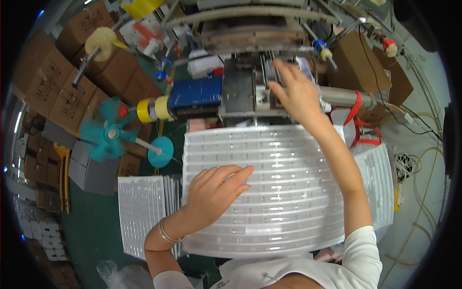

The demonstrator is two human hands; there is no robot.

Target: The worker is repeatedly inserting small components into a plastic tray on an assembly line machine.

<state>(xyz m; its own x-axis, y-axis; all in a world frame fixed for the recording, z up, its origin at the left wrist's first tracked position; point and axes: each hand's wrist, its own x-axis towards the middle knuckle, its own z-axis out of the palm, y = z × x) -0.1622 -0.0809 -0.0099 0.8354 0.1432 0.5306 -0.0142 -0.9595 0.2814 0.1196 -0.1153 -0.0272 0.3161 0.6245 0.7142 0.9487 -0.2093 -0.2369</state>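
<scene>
A wide white tray (269,192) with many ridged rows of small clear pieces lies right before me. Over its left part is my left hand (214,192), thumb and forefinger brought close together; whatever is between them is too small to make out. My right hand (298,94) reaches past the tray's far edge to a metal bench machine (239,91). Its fingers are stretched out and its thumb stands apart, close above the machine's small metal fixture (262,98). Nothing shows in that hand.
Left of the machine are a blue block (196,94), yellow tape rolls (144,111) and a spinning teal fan (113,132). More white trays (142,212) stand at the left. Cardboard boxes (48,82) are piled far left. A red strap (357,113) and cables hang at the right.
</scene>
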